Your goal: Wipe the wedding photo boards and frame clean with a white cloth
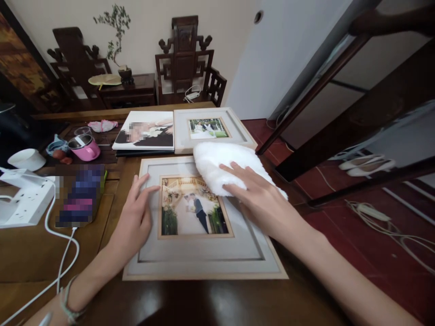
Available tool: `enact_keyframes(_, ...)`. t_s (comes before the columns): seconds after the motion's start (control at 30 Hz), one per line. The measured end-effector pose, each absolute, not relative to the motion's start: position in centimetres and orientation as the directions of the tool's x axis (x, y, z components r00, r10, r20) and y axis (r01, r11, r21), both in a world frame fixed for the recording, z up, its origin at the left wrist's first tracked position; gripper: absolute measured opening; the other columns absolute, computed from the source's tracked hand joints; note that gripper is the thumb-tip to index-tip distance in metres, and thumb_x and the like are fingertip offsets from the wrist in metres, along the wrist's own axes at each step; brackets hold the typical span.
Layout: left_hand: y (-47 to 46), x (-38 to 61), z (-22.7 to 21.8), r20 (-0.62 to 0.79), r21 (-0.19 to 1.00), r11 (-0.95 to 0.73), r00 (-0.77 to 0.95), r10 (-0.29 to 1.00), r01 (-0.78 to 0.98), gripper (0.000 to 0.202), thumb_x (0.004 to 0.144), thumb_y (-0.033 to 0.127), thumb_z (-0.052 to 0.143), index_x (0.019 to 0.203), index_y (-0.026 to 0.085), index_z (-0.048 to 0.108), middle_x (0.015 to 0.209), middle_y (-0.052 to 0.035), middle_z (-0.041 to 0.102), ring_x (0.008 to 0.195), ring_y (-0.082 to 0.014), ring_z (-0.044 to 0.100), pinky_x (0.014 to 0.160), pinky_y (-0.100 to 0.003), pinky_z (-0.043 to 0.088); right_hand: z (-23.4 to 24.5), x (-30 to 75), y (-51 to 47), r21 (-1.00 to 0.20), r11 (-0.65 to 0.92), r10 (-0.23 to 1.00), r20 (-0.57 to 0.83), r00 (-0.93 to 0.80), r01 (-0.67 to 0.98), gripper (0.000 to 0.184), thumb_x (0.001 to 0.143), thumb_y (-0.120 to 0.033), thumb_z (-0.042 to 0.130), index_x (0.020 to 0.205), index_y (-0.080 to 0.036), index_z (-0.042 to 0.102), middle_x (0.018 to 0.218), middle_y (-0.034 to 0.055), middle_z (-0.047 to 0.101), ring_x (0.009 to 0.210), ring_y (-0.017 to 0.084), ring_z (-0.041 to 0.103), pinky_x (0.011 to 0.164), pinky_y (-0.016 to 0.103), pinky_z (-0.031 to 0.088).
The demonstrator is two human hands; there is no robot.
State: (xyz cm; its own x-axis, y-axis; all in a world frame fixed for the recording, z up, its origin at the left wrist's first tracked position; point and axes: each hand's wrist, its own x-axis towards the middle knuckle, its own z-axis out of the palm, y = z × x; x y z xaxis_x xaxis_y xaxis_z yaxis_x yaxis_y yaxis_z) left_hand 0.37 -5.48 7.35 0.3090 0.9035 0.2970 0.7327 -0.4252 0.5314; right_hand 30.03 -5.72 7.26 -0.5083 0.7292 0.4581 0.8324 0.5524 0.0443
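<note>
A large picture frame [204, 253] with a wide pale mat and a wedding photo lies flat on the wooden table [27, 253] in front of me. My left hand [134, 222] rests flat on the frame's left side, fingers spread, holding nothing. My right hand [261, 194] presses flat on a fluffy white cloth [220, 160] lying over the frame's upper right corner, fingers stretched out on it.
Behind it lie a smaller framed photo [210, 129] and a photo album [146, 131]. To the left are a pink mug [84, 147], a white bowl [26, 159], a white power strip [25, 201] with its cable [66, 258]. Dark wooden chairs [185, 59] stand at the wall.
</note>
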Motion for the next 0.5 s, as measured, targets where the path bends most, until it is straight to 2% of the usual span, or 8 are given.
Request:
enact_keyframes(0.1, -5.6, 0.5, 7.0, 0.274, 0.528, -0.443, 0.349, 0.896, 0.725, 0.045, 0.087, 0.007, 0.035, 0.125, 0.020, 0.056, 0.156, -0.0078, 0.035, 0.150, -0.0267, 0.018, 0.120, -0.053, 0.023, 6.7, 30.0, -6.3, 0.062, 0.567, 0.734, 0.416, -0.537, 0.822, 0.062, 0.067, 0.019, 0.038, 0.112, -0.015, 0.064, 0.145, 0.0187, 0.051, 0.139, 0.038, 0.039, 0.109, 0.060, 0.042)
enact_keyframes(0.2, -5.7, 0.6, 7.1, 0.245, 0.516, -0.453, 0.381, 0.892, 0.728, 0.050, 0.083, 0.004, 0.036, 0.127, 0.020, 0.056, 0.156, -0.0085, 0.036, 0.149, -0.0273, 0.021, 0.119, -0.054, 0.024, 6.7, 29.9, -6.4, 0.048, 0.571, 0.726, 0.435, -0.532, 0.819, 0.057, 0.069, 0.017, 0.039, 0.109, -0.015, 0.064, 0.144, 0.0195, 0.052, 0.138, 0.039, 0.040, 0.107, 0.061, 0.043)
enact_keyframes(0.4, -4.5, 0.0, 6.5, 0.352, 0.505, -0.520, 0.385, 0.853, 0.689, 0.052, 0.082, 0.001, 0.035, 0.128, 0.015, 0.054, 0.150, -0.0144, 0.043, 0.146, -0.0245, 0.031, 0.119, -0.049, 0.028, 7.3, 29.8, -5.2, 0.029, 0.532, 0.698, 0.551, -0.457, 0.846, 0.043, 0.075, 0.011, 0.043, 0.102, -0.017, 0.062, 0.141, 0.0192, 0.055, 0.136, 0.037, 0.044, 0.102, 0.059, 0.049)
enact_keyframes(0.5, -3.9, -0.4, 5.5, 0.395, 0.501, -0.544, 0.382, 0.836, 0.673, 0.051, 0.084, 0.003, 0.036, 0.132, 0.015, 0.051, 0.149, -0.0154, 0.044, 0.145, -0.0242, 0.033, 0.119, -0.048, 0.028, 7.3, 29.6, -5.3, 0.068, 0.532, 0.706, 0.513, -0.487, 0.844, 0.048, 0.073, 0.013, 0.042, 0.105, -0.016, 0.063, 0.142, 0.0194, 0.054, 0.138, 0.038, 0.041, 0.104, 0.060, 0.047)
